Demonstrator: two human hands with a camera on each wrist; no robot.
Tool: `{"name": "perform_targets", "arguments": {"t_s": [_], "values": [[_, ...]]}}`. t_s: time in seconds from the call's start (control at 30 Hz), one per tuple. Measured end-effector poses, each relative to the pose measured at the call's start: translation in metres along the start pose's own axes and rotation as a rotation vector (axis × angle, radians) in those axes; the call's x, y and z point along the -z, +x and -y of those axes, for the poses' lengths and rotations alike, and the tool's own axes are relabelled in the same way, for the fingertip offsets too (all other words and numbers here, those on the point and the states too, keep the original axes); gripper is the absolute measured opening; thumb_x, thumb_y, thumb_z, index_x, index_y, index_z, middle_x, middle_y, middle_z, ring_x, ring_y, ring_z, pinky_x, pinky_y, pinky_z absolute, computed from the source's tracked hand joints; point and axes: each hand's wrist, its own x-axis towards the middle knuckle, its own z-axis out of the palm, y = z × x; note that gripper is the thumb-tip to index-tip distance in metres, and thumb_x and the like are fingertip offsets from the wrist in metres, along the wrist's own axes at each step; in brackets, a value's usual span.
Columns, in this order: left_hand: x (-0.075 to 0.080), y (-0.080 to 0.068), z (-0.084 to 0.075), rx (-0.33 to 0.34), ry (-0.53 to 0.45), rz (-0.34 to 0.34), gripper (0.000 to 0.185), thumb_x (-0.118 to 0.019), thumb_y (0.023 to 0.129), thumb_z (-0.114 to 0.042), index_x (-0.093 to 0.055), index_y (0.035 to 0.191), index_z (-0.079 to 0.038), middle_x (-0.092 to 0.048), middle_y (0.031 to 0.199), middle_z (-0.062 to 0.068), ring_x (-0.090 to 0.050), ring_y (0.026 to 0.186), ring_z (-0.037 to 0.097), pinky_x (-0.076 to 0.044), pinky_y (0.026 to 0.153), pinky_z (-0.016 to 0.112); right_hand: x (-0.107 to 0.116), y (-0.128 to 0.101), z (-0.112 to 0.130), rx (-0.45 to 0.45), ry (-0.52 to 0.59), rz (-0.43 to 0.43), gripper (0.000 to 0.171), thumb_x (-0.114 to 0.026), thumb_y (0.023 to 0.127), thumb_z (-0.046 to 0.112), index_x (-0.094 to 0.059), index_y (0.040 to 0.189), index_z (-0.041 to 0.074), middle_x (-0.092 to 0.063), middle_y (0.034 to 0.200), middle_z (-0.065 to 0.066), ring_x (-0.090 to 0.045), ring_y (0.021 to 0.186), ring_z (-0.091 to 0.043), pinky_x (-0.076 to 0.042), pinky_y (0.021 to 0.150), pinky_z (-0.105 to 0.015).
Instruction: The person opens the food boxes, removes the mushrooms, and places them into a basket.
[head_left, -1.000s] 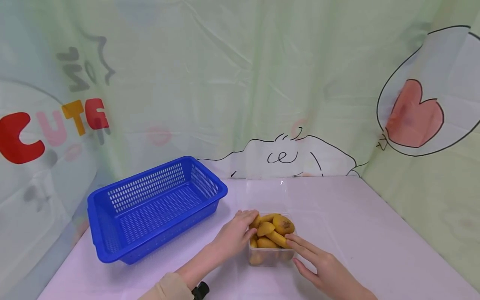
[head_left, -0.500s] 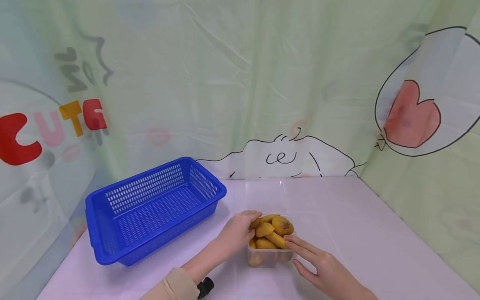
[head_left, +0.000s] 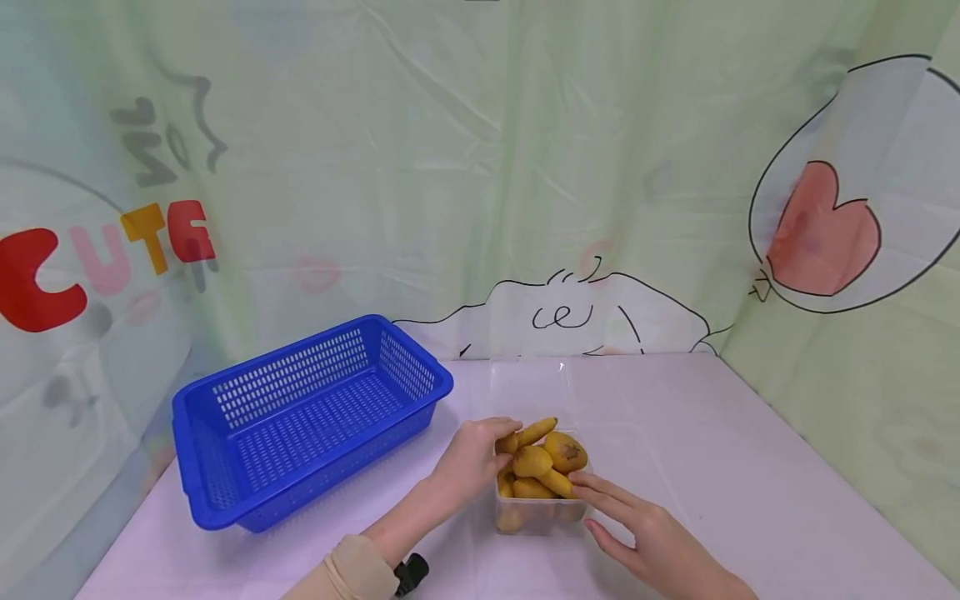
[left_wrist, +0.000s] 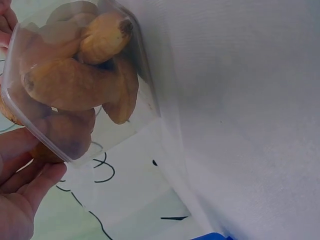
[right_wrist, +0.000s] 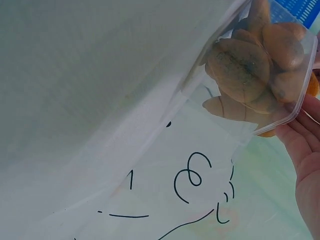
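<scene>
A clear plastic box (head_left: 534,518) is heaped with yellow, potato-like pieces (head_left: 533,461), some round and some slender like fingers. My left hand (head_left: 471,457) reaches over the box's back left corner. Between its thumb and fingers it pinches a yellow piece (head_left: 507,443), and a slender one (head_left: 538,431) sticks up beside it. In the left wrist view the fingers curl round a piece at the rim. My right hand (head_left: 637,521) lies at the front right corner, fingers fairly straight, their tips touching the rim and a slender piece. Pieces deeper down are partly hidden.
A blue slotted plastic basket (head_left: 315,417) stands left of the box on the pale tabletop (head_left: 675,433). The box's clear lid (head_left: 531,387) seems to stand open behind it. A printed curtain (head_left: 450,167) hangs behind and at both sides.
The slender piece near my left fingers now tilts up higher out of the heap, and neighbouring pieces have shifted slightly. My right hand has stayed nearly still.
</scene>
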Motion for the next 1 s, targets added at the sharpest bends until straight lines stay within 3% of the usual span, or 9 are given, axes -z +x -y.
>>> {"name": "perform_targets", "arguments": {"t_s": [0.2, 0.4, 0.57, 0.73, 1.0], "values": [[-0.001, 0.001, -0.001, -0.016, 0.018, -0.007, 0.037, -0.074, 0.073, 0.006, -0.066, 0.109, 0.001, -0.065, 0.107, 0.011, -0.062, 0.098, 0.02, -0.05, 0.08, 0.02, 0.0, 0.001, 0.0, -0.026, 0.016, 0.009, 0.056, -0.076, 0.068, -0.003, -0.061, 0.12, 0.009, -0.058, 0.123, -0.005, -0.057, 0.109, -0.017, -0.037, 0.088, -0.007], [-0.007, -0.001, -0.002, 0.029, 0.081, 0.033, 0.046, -0.076, 0.07, 0.004, -0.063, 0.114, 0.0, -0.06, 0.113, 0.012, -0.056, 0.106, 0.025, -0.048, 0.089, 0.029, 0.001, 0.001, -0.002, -0.003, 0.045, -0.009, 0.056, -0.075, 0.068, -0.004, -0.06, 0.12, 0.008, -0.059, 0.122, -0.006, -0.056, 0.109, -0.017, -0.038, 0.089, -0.008], [-0.011, -0.001, -0.006, 0.04, 0.149, 0.009, 0.05, -0.076, 0.07, 0.006, -0.061, 0.117, 0.0, -0.06, 0.113, 0.012, -0.056, 0.106, 0.024, -0.047, 0.09, 0.029, 0.0, 0.001, -0.004, 0.005, 0.067, -0.015, 0.056, -0.074, 0.068, -0.005, -0.06, 0.121, 0.007, -0.058, 0.122, -0.007, -0.056, 0.11, -0.018, -0.037, 0.09, -0.009], [-0.009, -0.002, -0.007, 0.061, 0.128, -0.004, 0.051, -0.077, 0.07, 0.004, -0.06, 0.118, 0.0, -0.061, 0.113, 0.011, -0.056, 0.106, 0.023, -0.047, 0.089, 0.029, -0.001, 0.0, -0.005, 0.008, 0.069, -0.018, 0.053, -0.074, 0.071, -0.003, -0.059, 0.122, 0.007, -0.058, 0.122, -0.006, -0.056, 0.11, -0.018, -0.037, 0.091, -0.009], [0.0, -0.001, -0.008, -0.022, 0.107, -0.083, 0.053, -0.076, 0.072, 0.003, -0.058, 0.121, 0.001, -0.06, 0.113, 0.012, -0.056, 0.107, 0.023, -0.046, 0.09, 0.027, -0.002, 0.001, -0.007, 0.026, 0.095, -0.029, 0.047, -0.073, 0.076, 0.0, -0.06, 0.121, 0.005, -0.058, 0.122, -0.007, -0.056, 0.11, -0.019, -0.038, 0.091, -0.01]]}}
